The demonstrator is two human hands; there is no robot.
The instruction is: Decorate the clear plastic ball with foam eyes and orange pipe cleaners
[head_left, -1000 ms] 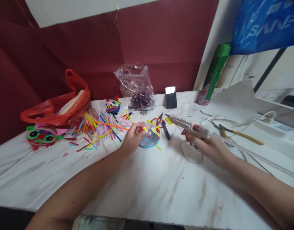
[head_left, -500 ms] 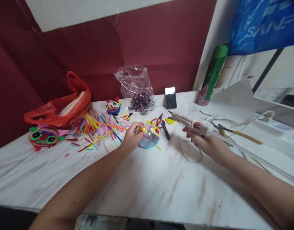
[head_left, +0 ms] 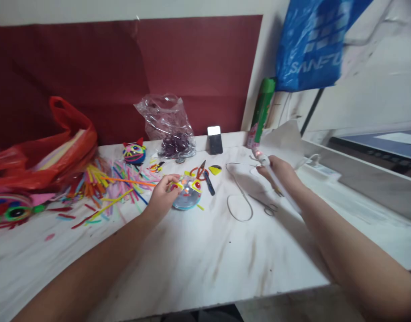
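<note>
My left hand (head_left: 163,197) is closed on the left side of a clear round craft ball (head_left: 187,200) with a blue base and red-and-yellow eye pieces, which rests on the table. In my right hand (head_left: 283,172) is a white hot glue gun (head_left: 261,157), held off to the right above the table; a long glue stick (head_left: 286,192) sticks out of its back. Just behind the ball lie orange-handled scissors (head_left: 201,170), a dark pen-like tool (head_left: 209,183) and a yellow-and-black cut piece (head_left: 214,170).
Pipe cleaners (head_left: 114,183) are heaped at left beside a red plastic bag (head_left: 71,147) and two decorated animal figures, one a blue cat-like ball (head_left: 134,153). Silver scissors (head_left: 269,208) and a looped wire (head_left: 240,219) lie at right. A power strip (head_left: 321,170) stands behind.
The view has swung right. My right hand has carried the glue gun away from the ball and turned it, uncovering the silver scissors. My left hand stays on the ball.
</note>
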